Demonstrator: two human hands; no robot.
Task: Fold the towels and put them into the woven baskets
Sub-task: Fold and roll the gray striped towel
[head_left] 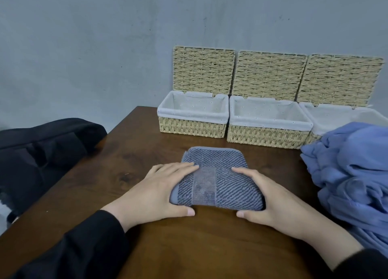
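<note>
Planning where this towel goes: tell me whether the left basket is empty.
Empty: the left basket stands open, showing only white liner inside.

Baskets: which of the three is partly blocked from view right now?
The right-hand basket. The heap of blue cloth covers its front corner, and the frame edge cuts it off. The left basket and middle basket show whole.

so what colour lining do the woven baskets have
White with tiny dark specks, clearest on the left basket's lining in the head view.

dark wooden table, black bag at its left edge
</note>
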